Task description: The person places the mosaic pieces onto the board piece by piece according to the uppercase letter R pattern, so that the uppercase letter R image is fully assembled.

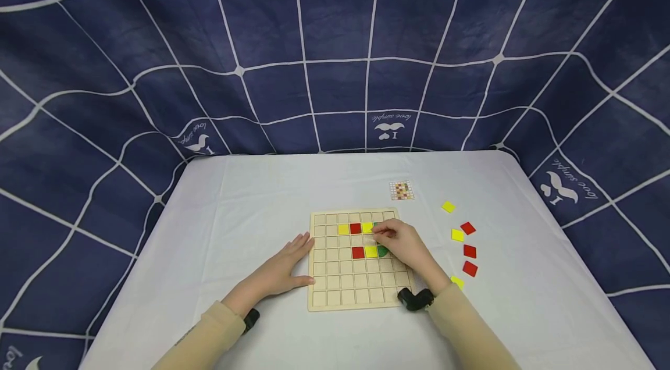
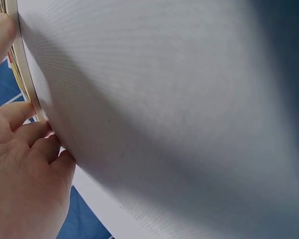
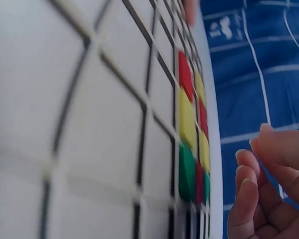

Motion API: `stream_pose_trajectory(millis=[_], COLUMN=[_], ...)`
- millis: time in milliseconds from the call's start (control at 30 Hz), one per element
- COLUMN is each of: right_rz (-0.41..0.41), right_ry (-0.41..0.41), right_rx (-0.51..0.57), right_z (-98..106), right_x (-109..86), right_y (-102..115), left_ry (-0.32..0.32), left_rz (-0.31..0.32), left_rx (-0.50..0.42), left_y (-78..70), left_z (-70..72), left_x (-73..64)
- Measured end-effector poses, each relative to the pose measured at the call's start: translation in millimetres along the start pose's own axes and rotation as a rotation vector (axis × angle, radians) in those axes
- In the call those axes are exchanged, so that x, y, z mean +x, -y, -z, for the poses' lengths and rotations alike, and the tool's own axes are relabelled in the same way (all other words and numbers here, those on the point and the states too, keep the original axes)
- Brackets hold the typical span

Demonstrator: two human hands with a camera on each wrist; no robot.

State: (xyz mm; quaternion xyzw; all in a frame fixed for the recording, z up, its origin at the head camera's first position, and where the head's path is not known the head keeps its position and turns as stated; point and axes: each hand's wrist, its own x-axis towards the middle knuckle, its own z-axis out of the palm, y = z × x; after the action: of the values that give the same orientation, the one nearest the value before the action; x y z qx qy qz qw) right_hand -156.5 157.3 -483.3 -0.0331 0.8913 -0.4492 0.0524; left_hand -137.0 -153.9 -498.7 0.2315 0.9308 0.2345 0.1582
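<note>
A wooden grid board [image 1: 333,283] lies on the table. Along its left edge my left hand [image 1: 280,271] rests with fingers and thumb spread, touching the rim. My right hand [image 1: 403,245] hovers over the board's upper right, fingers loosely bent; the right wrist view shows nothing between its fingertips. An upper row holds a yellow tile [image 1: 343,229], a red tile [image 1: 355,228], another yellow and a green piece mostly hidden by the hand. Lower down sit a red tile [image 1: 358,252], a yellow tile [image 1: 371,251] and a green piece [image 3: 187,172]. Another red tile [image 3: 199,181] shows between the green pieces.
Loose yellow tiles [image 1: 458,235] and red tiles [image 1: 469,251] lie scattered right of the board. A small printed pattern card [image 1: 402,190] lies behind it. Dark blue checked cloth [image 1: 335,85] hangs around the back and sides of the white table.
</note>
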Motion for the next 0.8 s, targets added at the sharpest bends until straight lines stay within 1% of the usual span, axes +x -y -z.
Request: stream_pose_trajectory(millis=[167, 300, 400, 500, 633, 800], right_rz=[-0.075, -0.128, -0.157, -0.193, -0.232, -0.255], right_ry=[-0.041, -0.061, -0.059, -0.051, -0.045, -0.043], right_rx=[0.026, 0.009, -0.012, 0.003, 0.02, -0.017], right_z=[23, 38, 46, 51, 52, 51], right_x=[-0.2, -4.1, -9.9, -16.1, -21.7, -24.8], right_y=[-15, -28, -37, -44, -51, -53], left_ry=[0.006, 0.002, 0.0, 0.003, 0.008, 0.007], left_rz=[-0.005, -0.016, -0.019, -0.015, -0.011, -0.016], left_rx=[-0.001, -0.01, -0.011, -0.007, 0.001, -0.006], left_y=[1.1, 0.9, -0.1, -0.4, -0.4, 0.0], left_z=[0.3, 0.9, 1.5, 1.7, 1.7, 1.6], left_x=[-0.4, -0.4, -0.5, -0.7, -0.5, -0.6])
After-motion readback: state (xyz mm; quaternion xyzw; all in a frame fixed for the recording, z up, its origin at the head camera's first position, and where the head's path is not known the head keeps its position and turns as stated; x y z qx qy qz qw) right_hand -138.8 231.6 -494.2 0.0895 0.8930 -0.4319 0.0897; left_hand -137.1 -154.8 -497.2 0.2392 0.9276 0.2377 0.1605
